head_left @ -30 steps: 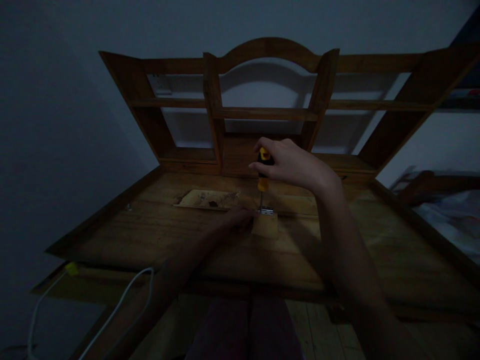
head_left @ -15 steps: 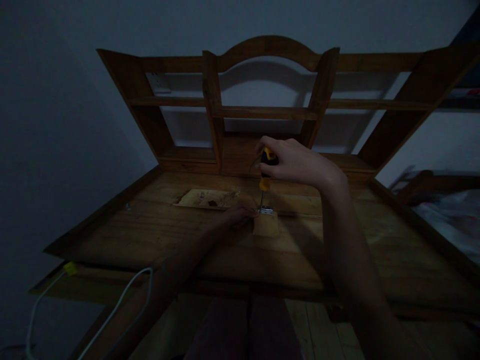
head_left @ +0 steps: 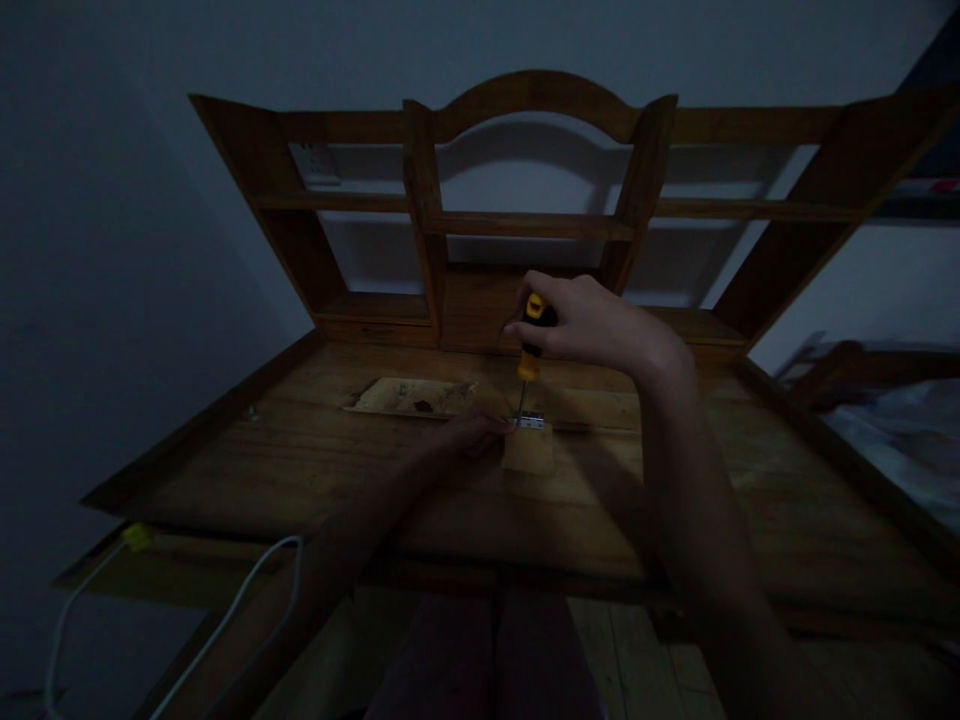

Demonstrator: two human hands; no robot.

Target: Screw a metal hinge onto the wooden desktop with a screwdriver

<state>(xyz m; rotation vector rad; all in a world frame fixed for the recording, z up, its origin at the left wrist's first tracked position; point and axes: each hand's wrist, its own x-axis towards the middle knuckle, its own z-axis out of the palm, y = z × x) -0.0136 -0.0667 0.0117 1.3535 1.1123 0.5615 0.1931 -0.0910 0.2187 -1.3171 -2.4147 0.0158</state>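
My right hand (head_left: 577, 315) is closed round the yellow-and-black handle of a screwdriver (head_left: 529, 365). The tool stands nearly upright, its shaft reaching down to the left end of a small silver hinge (head_left: 532, 421). That hinge lies along the far edge of a small pale wooden block (head_left: 528, 452) on the desk. My left hand (head_left: 476, 431) rests low on the wood just left of the hinge, fingertips drawn together at the screwdriver's tip. Whatever those fingertips pinch is too small and dark to make out.
The wooden desk (head_left: 300, 470) carries a shelf unit (head_left: 525, 228) along its back, against the wall. A rough-edged wood strip (head_left: 412, 396) lies left of the hinge. At the front left, a white cable (head_left: 240, 600) loops over the edge near a yellow tag (head_left: 137, 537).
The screwdriver handle has turned slightly in my right hand, and the fingers on it have shifted. My left hand stays beside the hinge. The whole view has moved a little.
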